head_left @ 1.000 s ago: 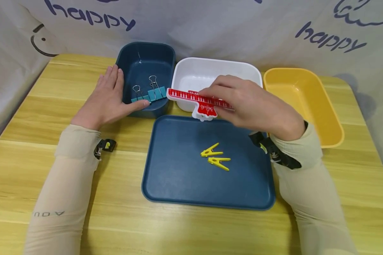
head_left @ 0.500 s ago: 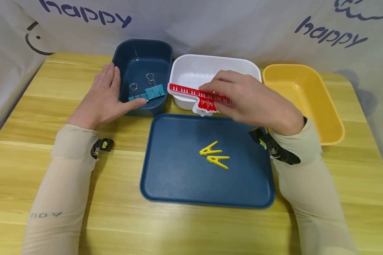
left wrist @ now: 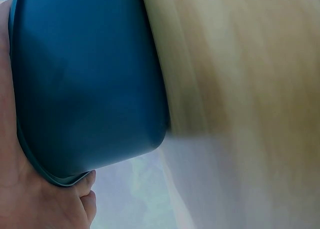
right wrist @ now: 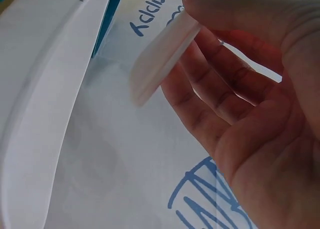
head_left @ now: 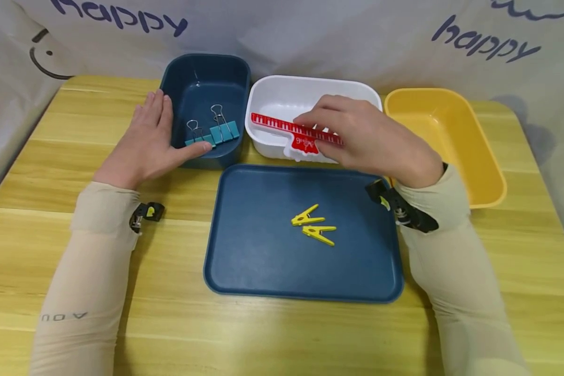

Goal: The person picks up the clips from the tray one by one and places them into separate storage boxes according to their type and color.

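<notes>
My right hand (head_left: 359, 136) pinches a red and white music page clip (head_left: 282, 125) with a piano-key pattern. The clip is over the front part of the white bin (head_left: 310, 86). In the right wrist view its pale edge (right wrist: 160, 64) sticks out from between thumb and fingers. My left hand (head_left: 141, 138) rests on the left side of the dark blue bin (head_left: 207, 68), fingers straight, thumb stretched along the front rim. Two teal binder clips (head_left: 224, 131) lie inside that bin, one partly behind the thumb. The left wrist view shows the bin's outer wall (left wrist: 95, 79).
A dark blue tray (head_left: 263, 261) lies in front of the bins, with two small yellow clips (head_left: 317, 235) on it. An orange-yellow bin (head_left: 451, 141) stands at the right, partly behind the right forearm. A white cloth with writing hangs behind the wooden table (head_left: 178, 324).
The music clip has shifted back, its left end now inside the white bin's outline instead of across the rim. My left hand stays on the blue bin. The head view has tilted slightly.
</notes>
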A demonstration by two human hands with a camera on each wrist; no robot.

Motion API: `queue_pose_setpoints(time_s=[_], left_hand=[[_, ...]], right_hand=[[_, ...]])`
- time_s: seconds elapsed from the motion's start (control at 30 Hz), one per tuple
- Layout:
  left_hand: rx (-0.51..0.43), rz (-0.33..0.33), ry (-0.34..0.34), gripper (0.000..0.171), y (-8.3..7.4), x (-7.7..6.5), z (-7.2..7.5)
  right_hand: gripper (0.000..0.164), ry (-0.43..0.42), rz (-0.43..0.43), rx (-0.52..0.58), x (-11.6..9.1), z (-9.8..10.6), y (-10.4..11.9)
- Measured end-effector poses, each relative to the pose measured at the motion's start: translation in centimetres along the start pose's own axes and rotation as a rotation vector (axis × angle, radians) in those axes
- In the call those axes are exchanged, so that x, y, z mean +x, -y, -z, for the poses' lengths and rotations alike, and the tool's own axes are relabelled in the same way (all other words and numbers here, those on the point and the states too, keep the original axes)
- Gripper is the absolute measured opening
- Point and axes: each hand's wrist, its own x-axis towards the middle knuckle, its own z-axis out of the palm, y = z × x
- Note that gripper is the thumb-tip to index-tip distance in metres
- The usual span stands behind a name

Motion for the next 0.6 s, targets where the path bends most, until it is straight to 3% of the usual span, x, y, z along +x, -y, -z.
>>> queue_pose_setpoints(time_s=[0.6], left_hand=[[-0.012, -0.006, -0.002, 0.127, 0.06, 0.14, -0.02]], right_hand=[[0.042, 0.012, -0.065, 0.008, 0.31, -0.4, -0.97]])
